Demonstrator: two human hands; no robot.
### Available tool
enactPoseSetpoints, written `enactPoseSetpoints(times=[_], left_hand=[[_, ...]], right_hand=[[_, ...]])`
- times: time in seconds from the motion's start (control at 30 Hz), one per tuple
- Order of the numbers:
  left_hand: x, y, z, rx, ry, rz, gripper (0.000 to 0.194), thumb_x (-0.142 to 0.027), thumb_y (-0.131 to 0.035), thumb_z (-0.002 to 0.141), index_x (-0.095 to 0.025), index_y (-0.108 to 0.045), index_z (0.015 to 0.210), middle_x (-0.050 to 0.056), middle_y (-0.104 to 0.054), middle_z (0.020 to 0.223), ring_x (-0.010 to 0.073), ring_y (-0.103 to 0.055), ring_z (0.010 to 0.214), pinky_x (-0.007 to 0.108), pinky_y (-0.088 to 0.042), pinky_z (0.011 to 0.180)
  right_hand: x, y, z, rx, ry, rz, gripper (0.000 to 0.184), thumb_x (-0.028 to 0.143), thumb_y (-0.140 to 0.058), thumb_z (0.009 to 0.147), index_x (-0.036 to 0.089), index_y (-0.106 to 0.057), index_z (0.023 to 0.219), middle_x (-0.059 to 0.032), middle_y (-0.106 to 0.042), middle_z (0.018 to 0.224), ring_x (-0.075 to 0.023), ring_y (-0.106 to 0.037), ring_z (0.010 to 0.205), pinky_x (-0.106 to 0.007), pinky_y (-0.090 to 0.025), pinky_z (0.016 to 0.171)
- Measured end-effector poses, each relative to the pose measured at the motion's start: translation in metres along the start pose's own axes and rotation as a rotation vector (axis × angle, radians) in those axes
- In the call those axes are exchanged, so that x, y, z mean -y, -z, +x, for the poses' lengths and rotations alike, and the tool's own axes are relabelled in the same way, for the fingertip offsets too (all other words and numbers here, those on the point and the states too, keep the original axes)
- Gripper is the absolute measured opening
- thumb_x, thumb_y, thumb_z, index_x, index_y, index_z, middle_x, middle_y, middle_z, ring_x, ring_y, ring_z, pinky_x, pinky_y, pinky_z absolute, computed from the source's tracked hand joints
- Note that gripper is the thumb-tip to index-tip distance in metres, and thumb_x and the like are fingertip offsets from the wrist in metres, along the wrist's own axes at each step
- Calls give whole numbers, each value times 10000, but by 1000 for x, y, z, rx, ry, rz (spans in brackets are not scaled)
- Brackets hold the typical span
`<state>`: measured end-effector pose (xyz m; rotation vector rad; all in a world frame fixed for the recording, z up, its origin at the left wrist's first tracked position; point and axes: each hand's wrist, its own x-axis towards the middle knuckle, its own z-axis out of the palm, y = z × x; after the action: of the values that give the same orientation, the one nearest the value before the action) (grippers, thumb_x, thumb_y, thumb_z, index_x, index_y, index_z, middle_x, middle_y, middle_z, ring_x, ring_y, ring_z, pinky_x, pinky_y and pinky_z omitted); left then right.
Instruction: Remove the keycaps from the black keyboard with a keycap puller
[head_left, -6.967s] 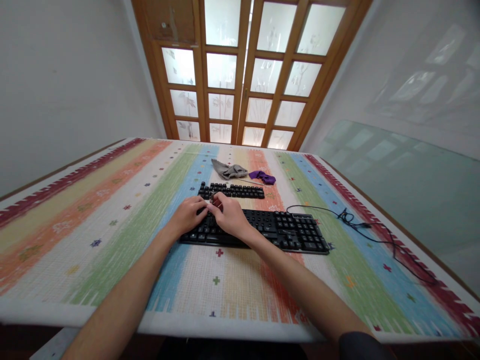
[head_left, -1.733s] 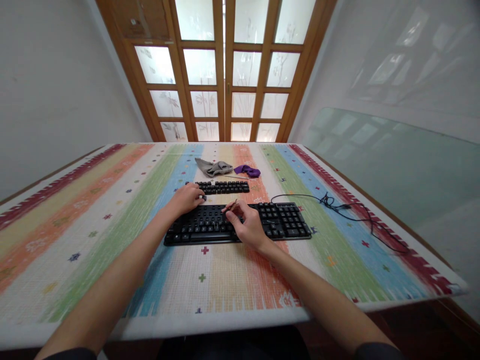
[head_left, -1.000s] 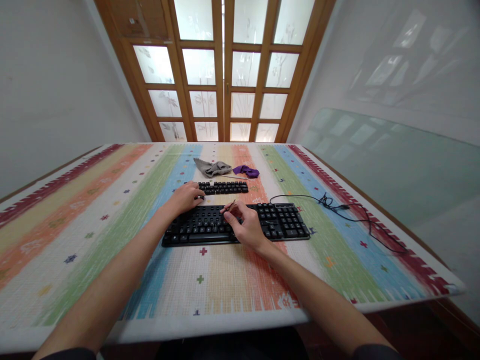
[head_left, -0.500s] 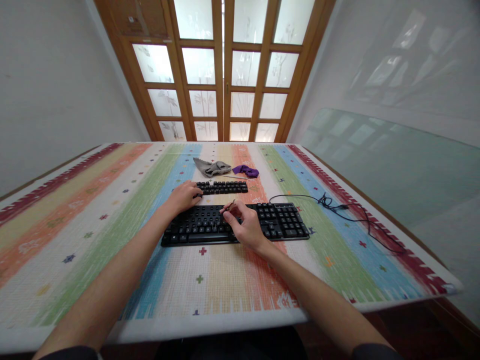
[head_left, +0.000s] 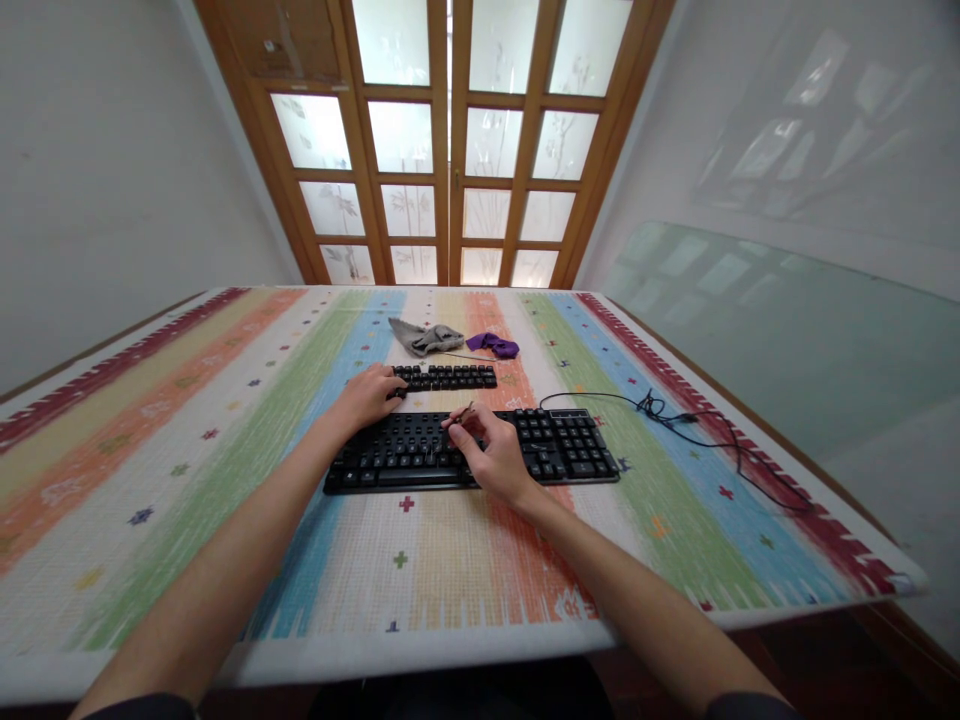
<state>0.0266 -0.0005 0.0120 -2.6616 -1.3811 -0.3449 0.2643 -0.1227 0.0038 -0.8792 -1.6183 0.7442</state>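
A black keyboard (head_left: 409, 477) lies in front of me, with bare key posts across its upper left part and keycaps on its lower row and right side. Behind it, loose black keycaps (head_left: 454, 377) stand in rows on the cloth. My left hand (head_left: 369, 395) rests at the left end of those rows, its thumb and fingertips closed around a keycap (head_left: 401, 391). Over the middle of the keyboard, my right hand (head_left: 491, 448) pinches a small, thin brownish tool (head_left: 465, 411); its exact kind is too small to tell.
A crumpled grey cloth (head_left: 426, 338) and a purple cloth (head_left: 493, 345) lie beyond the keycaps, with a thin rod (head_left: 469, 356) close by. The keyboard's cable (head_left: 660, 408) trails in loops to the right. A striped tablecloth (head_left: 247, 480) covers the table.
Both hands keep nearly the same place and grip. The whole view has shifted very slightly.
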Motion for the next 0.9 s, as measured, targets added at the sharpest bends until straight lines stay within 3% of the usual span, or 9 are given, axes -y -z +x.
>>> enactPoseSetpoints(times=[0.3,0.57,0.9], left_hand=[[-6,11,-33,-144,81,-151,222,-299,-556,865,-212,-742,952,70,-637,878,240,-568,921,357,-475,847],[-21,26,-65,-196,110,-348,291,-395,-523,922,-193,-732,931,71,-684,958,229,-616,940,378,-477,908],[-23,19,-77,-81,30,-396,239,-342,-537,916,-202,-730,926,74,-715,1005,236,-638,973,399,-479,938]], right_hand=[[1,-5,-1,10,-45,90,179,391,-595,916,213,-586,895,-77,-710,959,-185,-693,803,-331,-607,753],[-2,-14,0,35,-139,287,209,422,-622,885,221,-564,893,-73,-714,984,-195,-704,868,-353,-624,775],[3,-30,10,77,-92,61,72,259,-640,842,214,-583,835,-65,-731,895,-200,-699,768,-349,-573,724]])
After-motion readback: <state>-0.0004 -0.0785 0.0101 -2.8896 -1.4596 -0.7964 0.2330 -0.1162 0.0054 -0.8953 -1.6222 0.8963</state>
